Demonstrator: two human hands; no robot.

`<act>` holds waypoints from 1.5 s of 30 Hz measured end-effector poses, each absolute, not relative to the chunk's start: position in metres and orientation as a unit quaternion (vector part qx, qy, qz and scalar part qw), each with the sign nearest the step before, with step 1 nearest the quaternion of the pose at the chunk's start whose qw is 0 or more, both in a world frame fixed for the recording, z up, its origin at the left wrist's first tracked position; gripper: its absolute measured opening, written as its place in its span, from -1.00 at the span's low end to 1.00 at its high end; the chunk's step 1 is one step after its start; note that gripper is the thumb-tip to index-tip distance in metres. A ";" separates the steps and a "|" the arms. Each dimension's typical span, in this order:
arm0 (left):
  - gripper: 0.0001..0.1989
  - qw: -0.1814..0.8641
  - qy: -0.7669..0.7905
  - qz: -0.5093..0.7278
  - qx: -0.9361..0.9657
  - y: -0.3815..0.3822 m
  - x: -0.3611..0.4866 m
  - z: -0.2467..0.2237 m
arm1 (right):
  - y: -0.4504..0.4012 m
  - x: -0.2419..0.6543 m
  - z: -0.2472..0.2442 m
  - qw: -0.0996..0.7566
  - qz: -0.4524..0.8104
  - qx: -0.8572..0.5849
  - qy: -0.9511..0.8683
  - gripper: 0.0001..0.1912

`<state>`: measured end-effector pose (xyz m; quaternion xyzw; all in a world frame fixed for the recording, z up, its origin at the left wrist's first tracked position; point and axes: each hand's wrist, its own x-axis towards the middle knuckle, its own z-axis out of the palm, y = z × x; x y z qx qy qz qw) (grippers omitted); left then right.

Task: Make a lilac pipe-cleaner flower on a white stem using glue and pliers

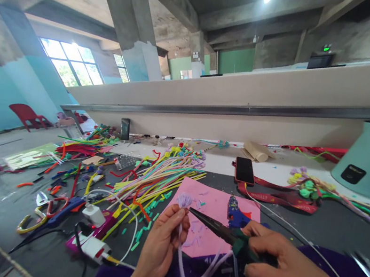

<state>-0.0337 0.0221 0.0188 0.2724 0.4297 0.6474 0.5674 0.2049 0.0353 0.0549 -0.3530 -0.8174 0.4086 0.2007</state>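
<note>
One rounded flower head (184, 199), fuzzy and pale lilac.

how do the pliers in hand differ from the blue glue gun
The pliers are dark with a long, narrow nose; the glue gun is mostly blue with an orange part. The pliers are gripped in the right hand; the glue gun lies on the pink sheet. Both are hand tools.
</note>
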 end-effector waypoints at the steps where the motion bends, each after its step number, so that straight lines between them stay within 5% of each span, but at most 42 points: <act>1: -0.84 0.548 0.441 0.651 0.285 0.022 -0.033 0.018 | 0.033 0.203 0.055 0.200 0.398 -0.360 -0.820 -0.77; 10: -0.85 0.378 0.513 0.666 0.388 0.018 -0.031 0.012 | 0.026 0.199 0.053 0.224 0.344 -0.375 -0.831 -0.87; 32: -0.87 0.288 0.574 0.610 0.464 0.017 -0.034 0.016 | 0.030 0.199 0.048 0.236 0.334 -0.363 -0.837 -0.89; 45: -0.91 0.134 0.624 0.568 0.519 0.015 -0.029 0.022 | 0.032 0.202 0.049 0.209 0.308 -0.367 -0.853 -0.80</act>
